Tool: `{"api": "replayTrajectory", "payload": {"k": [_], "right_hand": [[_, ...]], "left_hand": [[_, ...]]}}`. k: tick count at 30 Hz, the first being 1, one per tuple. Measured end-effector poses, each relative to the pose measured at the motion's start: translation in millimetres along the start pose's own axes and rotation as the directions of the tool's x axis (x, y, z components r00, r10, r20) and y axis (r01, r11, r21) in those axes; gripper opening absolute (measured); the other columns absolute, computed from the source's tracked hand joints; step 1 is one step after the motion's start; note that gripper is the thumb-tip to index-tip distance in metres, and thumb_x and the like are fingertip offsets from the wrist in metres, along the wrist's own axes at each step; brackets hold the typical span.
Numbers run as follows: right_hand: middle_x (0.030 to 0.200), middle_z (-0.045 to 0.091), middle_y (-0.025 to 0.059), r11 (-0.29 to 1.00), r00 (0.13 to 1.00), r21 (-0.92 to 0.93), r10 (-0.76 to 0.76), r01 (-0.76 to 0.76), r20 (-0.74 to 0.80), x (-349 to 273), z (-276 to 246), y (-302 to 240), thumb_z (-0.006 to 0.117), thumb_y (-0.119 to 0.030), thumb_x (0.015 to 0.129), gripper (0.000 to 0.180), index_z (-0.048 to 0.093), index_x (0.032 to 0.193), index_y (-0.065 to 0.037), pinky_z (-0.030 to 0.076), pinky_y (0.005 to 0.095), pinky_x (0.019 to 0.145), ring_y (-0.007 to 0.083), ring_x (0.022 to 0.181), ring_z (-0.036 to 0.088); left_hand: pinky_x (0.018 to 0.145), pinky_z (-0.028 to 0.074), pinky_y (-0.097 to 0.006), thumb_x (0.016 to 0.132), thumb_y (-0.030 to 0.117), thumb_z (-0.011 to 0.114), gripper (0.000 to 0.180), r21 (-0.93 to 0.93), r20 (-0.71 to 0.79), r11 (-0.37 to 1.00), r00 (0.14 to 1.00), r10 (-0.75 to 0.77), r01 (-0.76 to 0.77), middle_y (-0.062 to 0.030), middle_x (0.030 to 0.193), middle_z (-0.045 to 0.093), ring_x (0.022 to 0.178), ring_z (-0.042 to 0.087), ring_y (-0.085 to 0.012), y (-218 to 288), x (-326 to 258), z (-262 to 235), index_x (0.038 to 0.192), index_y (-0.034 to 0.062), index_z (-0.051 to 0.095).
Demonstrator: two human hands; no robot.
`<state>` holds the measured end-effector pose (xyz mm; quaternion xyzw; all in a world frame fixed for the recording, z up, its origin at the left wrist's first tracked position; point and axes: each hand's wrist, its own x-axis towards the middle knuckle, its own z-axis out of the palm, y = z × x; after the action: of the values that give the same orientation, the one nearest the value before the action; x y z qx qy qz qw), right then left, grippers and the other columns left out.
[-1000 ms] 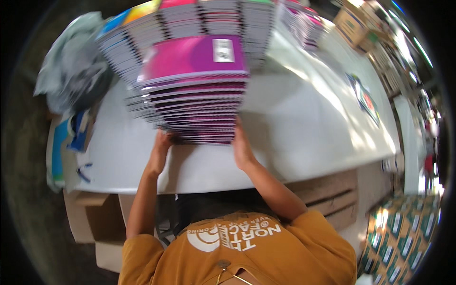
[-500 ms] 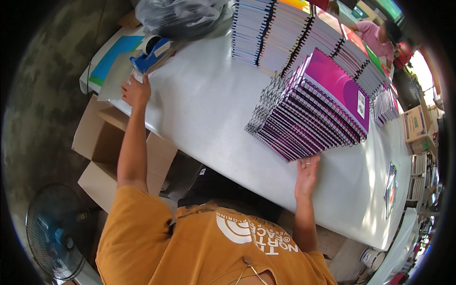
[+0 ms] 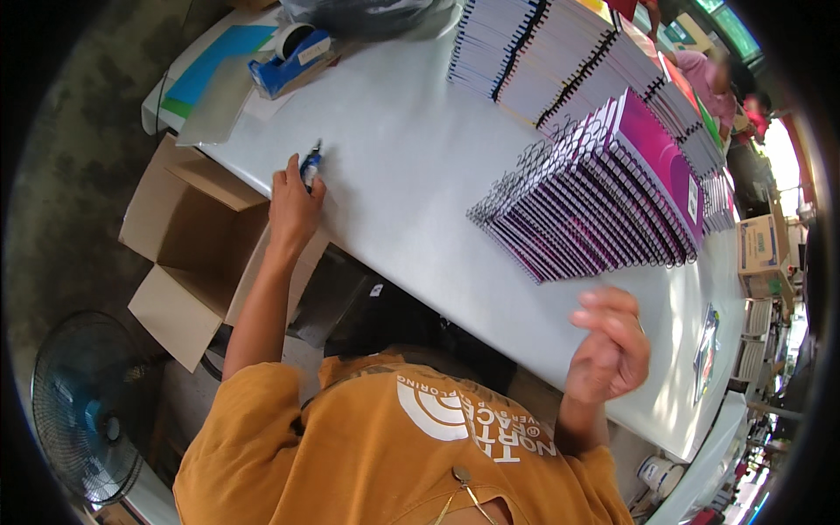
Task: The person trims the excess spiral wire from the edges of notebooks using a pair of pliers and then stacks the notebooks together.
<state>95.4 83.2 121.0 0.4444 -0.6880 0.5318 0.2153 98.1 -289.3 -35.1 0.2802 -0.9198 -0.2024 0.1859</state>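
My left hand is closed on a small blue tool with a dark pointed tip, over the table's near left part; its exact kind I cannot make out. My right hand is raised off the table in front of the spiral notebooks, slightly blurred. Its fingers are curled in, and nothing shows in them. A tall stack of purple spiral notebooks stands at the right, apart from both hands, its wire bindings facing me and loose loops sticking out at the left.
A blue tape dispenser stands on the table at the far left, near blue and green sheets. Thick bound books line the back. Below the left edge are an open carton and a fan. Other people are far right.
My left hand has come from beside the tape dispenser toward me and now holds the blue tool. My right hand has lifted away from the bottom of the notebook stack, its fingers curling.
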Motion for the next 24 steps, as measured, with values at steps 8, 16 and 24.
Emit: {"api": "replayTrajectory", "payload": {"k": [8,16,24], "right_hand": [[0.097,0.068,0.0103,0.622,0.513,-0.609,0.358,0.493,0.78,97,96,56,0.078,-0.023,0.068,0.044,0.065,0.106,-0.005,0.034,0.0402,0.099,0.0239,0.103,0.061],[0.098,0.069,0.0113,0.422,-0.006,-0.673,0.849,0.608,0.528,76,145,140,0.083,-0.021,0.061,0.04,0.071,0.096,-0.006,0.051,0.0412,0.08,0.0259,0.092,0.067],[0.094,0.07,0.0115,0.515,-0.144,-0.69,0.841,0.508,0.521,79,149,159,0.079,-0.018,0.066,0.032,0.071,0.093,-0.005,0.053,0.0382,0.073,0.0266,0.088,0.067]], "left_hand": [[0.068,0.044,-0.034,0.092,0.031,0.045,0.03,-0.16,0.669,-0.513,0.475,0.571,0.843,-0.0041,0.092,0.056,0.078,0.053,-0.0161,104,-110,17,0.107,0.0062,0.054],[0.086,0.048,-0.048,0.092,0.036,0.039,0.039,0.022,0.842,-0.433,0.217,0.494,0.901,-0.0111,0.1,0.062,0.094,0.061,-0.0245,159,-139,45,0.11,0.0045,0.055],[0.088,0.047,-0.055,0.093,0.035,0.039,0.039,0.033,0.855,-0.399,0.18,0.487,0.917,-0.013,0.098,0.059,0.095,0.06,-0.028,170,-127,50,0.109,0.0018,0.053]]}}
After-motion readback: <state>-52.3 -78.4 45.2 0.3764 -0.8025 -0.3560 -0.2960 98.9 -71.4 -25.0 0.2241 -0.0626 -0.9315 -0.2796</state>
